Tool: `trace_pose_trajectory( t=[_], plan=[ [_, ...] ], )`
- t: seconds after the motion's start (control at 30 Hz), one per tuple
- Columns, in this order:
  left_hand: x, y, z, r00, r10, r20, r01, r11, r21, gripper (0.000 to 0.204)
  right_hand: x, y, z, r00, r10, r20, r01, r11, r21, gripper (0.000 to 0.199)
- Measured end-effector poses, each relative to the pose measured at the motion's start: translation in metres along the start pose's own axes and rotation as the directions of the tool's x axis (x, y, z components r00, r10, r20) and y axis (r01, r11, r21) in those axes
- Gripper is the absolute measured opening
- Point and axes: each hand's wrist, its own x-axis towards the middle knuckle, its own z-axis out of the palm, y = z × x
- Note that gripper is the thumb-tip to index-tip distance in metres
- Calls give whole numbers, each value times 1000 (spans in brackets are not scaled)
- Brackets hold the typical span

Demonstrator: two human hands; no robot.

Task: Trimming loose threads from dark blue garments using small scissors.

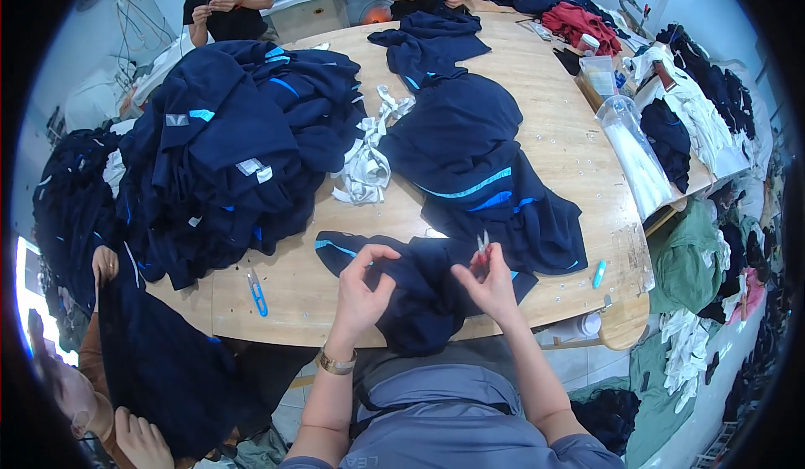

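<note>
A navy garment with a light-blue stripe (419,301) lies crumpled at the table's near edge, partly hanging over it. My right hand (493,291) is above its right side, closed around small thread snips (481,251) with red handles and the metal blades pointing away from me. Over the garment's left part is my left hand (366,291), its thumb and curved fingers apart, with nothing visible between them. Blue-handled thread snips (257,293) rest on the table left of that hand.
A large heap of navy garments (235,150) covers the table's left. More navy garments (461,134) lie ahead, beside white fabric strips (366,163). A turquoise cutter-like tool (599,274) lies at right. Co-workers sit across the table; another person at left holds a dark garment (168,360).
</note>
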Motion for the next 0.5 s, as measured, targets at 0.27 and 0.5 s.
trace_pose_trajectory(
  t=[0.27,0.5],
  plan=[
    [0,-12,-18,968,238,-75,-219,954,206,31,-4,14,8,941,146,305,-167,985,46,55],
    [-1,-16,-34,988,99,120,-152,766,625,29,-14,46,19,939,95,330,-161,970,180,43]
  ],
)
